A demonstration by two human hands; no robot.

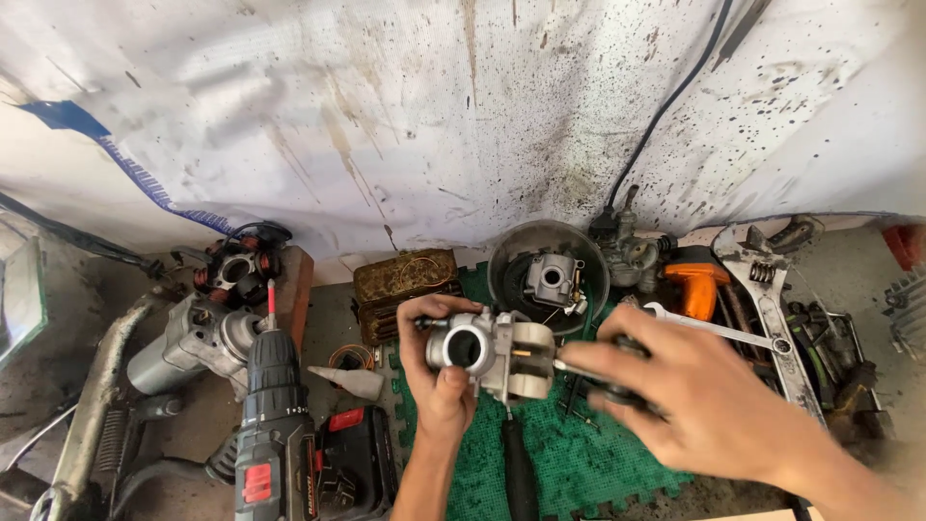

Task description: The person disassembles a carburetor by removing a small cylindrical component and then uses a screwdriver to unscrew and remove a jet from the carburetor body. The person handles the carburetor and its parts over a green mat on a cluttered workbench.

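Over green foam mat (579,463), beside cordless drill (275,425): grey carburetor (492,352) held up in both hands.

Left hand (439,371) wrapped round carburetor's round intake end, thumb on top; right hand (694,396), blurred, fingers closed on dark-handled tool (617,376) pressed against its pale float side.

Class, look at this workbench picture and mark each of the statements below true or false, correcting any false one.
1. The left hand holds a silver metal carburettor body. True.
2. The green foam mat lies under the hands. True.
3. The black and red cordless drill lies right of the mat. False: it lies left of it.
4. The round dark metal bowl is empty. False: a grey metal part sits in it.
5. The right hand grips a dark-handled tool. True.
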